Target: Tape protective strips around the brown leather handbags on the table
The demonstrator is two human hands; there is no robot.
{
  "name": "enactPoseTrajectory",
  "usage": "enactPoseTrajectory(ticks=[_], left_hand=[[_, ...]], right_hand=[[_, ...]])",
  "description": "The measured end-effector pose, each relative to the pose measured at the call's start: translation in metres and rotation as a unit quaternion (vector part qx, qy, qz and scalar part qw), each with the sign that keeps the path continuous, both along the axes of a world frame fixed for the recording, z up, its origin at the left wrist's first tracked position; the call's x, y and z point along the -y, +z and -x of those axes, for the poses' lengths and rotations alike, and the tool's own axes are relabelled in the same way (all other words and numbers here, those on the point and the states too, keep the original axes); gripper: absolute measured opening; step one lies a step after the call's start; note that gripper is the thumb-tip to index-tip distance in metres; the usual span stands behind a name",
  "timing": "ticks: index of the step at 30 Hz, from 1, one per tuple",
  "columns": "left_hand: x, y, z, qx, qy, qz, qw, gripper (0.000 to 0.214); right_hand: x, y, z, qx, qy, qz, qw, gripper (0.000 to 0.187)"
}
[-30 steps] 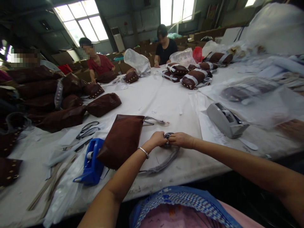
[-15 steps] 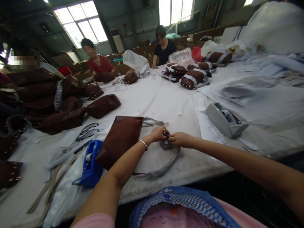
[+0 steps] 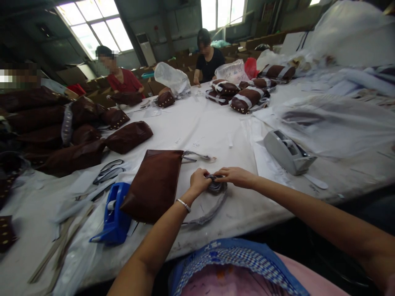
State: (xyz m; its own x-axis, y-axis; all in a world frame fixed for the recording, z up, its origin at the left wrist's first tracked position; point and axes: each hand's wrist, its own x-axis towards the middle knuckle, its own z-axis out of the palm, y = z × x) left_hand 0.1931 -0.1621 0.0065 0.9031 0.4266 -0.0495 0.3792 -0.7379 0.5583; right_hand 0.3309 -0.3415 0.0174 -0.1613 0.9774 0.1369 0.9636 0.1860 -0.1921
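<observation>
Grey strap (image 3: 217,187): we are holding its coil between both hands.
Close to the table's (image 3: 206,121) near edge, our left hand (image 3: 200,181) and right hand (image 3: 237,177) are grasping the coil with bent fingers, while the loose length is curving toward that edge. Left of it, the brown bag (image 3: 156,183) is lying beside the blue dispenser (image 3: 115,220).

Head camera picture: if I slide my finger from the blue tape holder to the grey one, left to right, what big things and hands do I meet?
Blue tape holder → brown bag → the person's left hand → right hand → grey tape holder.
</observation>
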Motion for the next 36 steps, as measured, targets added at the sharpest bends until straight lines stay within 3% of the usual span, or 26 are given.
enactPoseTrajectory(ticks=[3,5,8,11,16,19,28,31,36], left_hand=[[0.008,-0.005,0.007,0.008,0.065,0.022,0.998,0.016],[0.014,-0.007,0.011,0.015,0.108,0.033,0.993,0.015],[0.022,-0.009,0.016,0.027,0.161,0.044,0.986,0.015],[0.028,-0.009,0.016,0.038,0.188,0.049,0.98,0.014],[0.031,-0.011,0.014,0.046,0.202,0.046,0.977,0.01],[0.032,-0.011,0.016,0.046,0.199,0.044,0.978,0.008],[0.028,-0.009,0.02,0.034,0.153,0.053,0.986,0.013],[0.02,-0.005,0.023,0.01,0.12,0.076,0.99,0.016],[-0.008,0.008,0.027,-0.049,0.014,0.159,0.986,0.012]], right_hand=[[-0.004,0.005,-0.005,0.029,0.048,0.022,0.998,0.062],[-0.005,0.008,-0.002,0.026,0.039,0.034,0.998,0.059],[-0.009,0.013,0.014,-0.003,-0.092,0.029,0.995,0.051],[-0.017,0.017,0.035,-0.008,-0.248,0.048,0.968,0.026],[-0.038,0.016,0.05,0.021,-0.289,0.1,0.952,0.021],[-0.046,0.016,0.049,0.042,-0.271,0.111,0.955,0.011],[-0.048,0.011,0.044,0.094,-0.219,0.076,0.968,0.018],[-0.051,0.008,0.036,0.104,-0.15,0.082,0.98,0.01],[-0.055,0.006,0.025,0.117,0.015,0.056,0.991,0.01]])
